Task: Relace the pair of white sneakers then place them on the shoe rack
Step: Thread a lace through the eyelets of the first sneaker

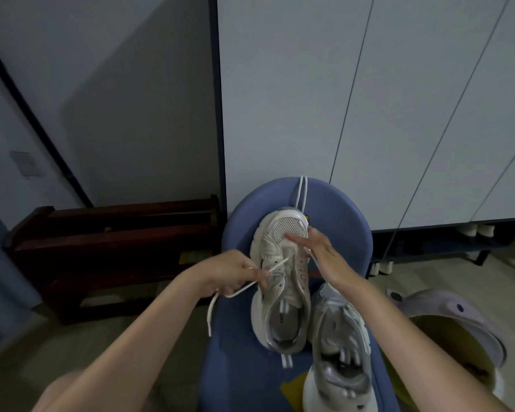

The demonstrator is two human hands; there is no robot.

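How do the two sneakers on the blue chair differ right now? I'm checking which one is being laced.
The far sneaker is touched by both hands: the left hand pinches its lace, the right hand rests on its toe. The near sneaker is untouched. The far one looks cream with a mesh toe; the near one looks greyer and silvery. Both rest on the blue chair, toes pointing away.

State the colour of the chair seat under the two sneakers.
Blue; the chair seat shows clearly in the head view.
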